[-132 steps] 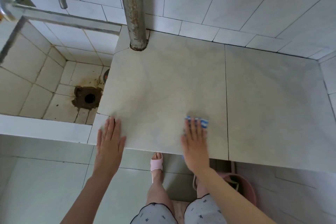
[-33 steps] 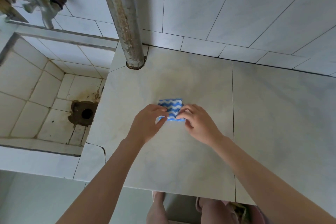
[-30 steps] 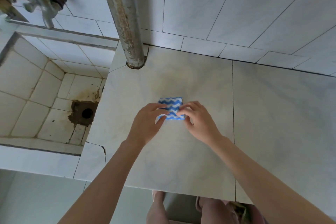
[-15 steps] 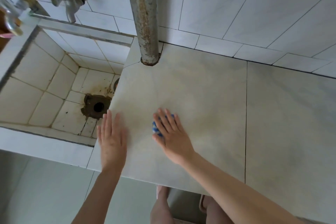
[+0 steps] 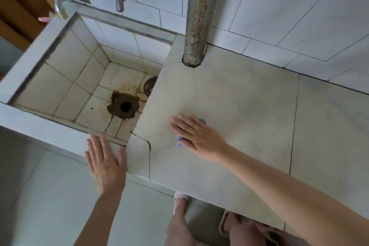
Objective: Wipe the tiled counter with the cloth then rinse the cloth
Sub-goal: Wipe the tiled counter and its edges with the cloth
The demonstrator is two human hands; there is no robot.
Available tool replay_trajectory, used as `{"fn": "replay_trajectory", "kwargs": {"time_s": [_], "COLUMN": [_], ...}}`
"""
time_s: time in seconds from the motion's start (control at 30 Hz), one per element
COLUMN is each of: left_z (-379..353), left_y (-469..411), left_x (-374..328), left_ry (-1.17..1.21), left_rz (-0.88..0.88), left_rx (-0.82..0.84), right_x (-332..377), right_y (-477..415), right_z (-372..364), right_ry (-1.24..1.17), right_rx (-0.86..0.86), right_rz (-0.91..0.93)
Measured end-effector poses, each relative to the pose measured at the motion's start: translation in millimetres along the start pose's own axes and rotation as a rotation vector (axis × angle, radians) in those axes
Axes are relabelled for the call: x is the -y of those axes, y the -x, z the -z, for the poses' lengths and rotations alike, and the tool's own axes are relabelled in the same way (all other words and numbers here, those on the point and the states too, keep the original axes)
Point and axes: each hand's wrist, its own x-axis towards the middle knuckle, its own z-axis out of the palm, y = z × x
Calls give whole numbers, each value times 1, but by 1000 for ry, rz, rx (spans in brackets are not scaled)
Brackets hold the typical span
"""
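Under the flat right hand lies the cloth, seemingly pressed down; left hand flat, apart.

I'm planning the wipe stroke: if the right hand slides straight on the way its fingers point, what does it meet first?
Only bare counter lies ahead of the right hand and its cloth. It would probably reach the counter's edge first, with the drain beyond and lower down.
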Motion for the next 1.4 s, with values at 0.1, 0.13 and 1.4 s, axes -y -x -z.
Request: {"fn": "replay_trajectory", "kwargs": {"time_s": [0.1, 0.13, 1.4], "left_z": [-1, -2, -8], "left_y": [-1, -1, -36], "left_x": [1, 0, 13], "left_ry": [-19, -18, 20], "left_rz": [16, 16, 162], "left_rx": [-3, -7, -187], "right_x": [-27, -35, 23], "right_y": [-47, -62, -135], "right_z": [0, 1, -12], "right_ry": [15, 10, -51], "right_rx": [-48, -60, 81], "right_rz": [-290, -405, 19]}}
